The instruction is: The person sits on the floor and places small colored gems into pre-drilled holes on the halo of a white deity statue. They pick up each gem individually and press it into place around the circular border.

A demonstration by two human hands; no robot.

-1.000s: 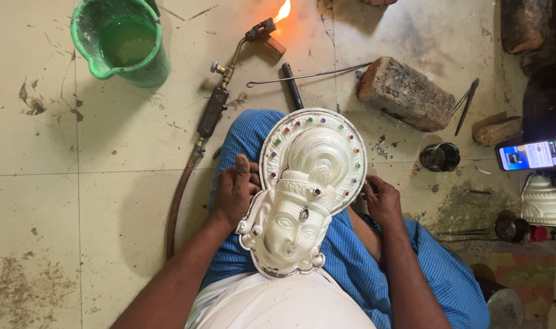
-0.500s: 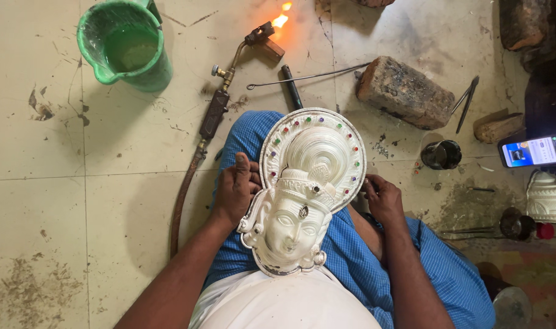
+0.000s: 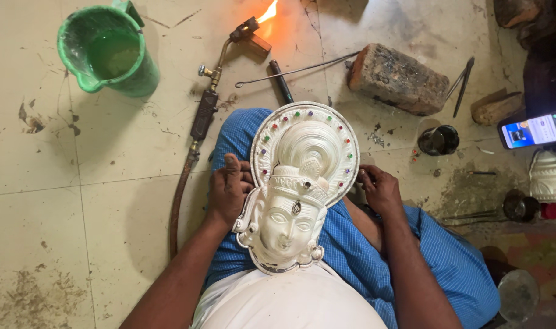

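Mask [image 3: 299, 189], white with coloured studs on its rim, rests face-up on the lap. Left hand [image 3: 229, 190] grips its edge; right hand [image 3: 380, 190] apparently holds the opposite edge, fingers partly hidden. Lit torch [image 3: 229, 58] lies nearby on the floor [image 3: 77, 183].

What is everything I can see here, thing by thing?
Face mask with jewelled halo: one, white with coloured stones, on the person's lap.
Jug: one, green, on the floor at top left.
Gas torch: one, dark and brass, lit, lying on the floor above the lap.
Hose: one, brown, running down from the torch.
Brick: one, sooty, upper right.
Wire rod: one, thin, beside the brick.
Small pot: one, black, right of the mask.
Phone: one, screen lit, right edge.
Left hand: on the mask's left edge.
Right hand: at the mask's right edge.
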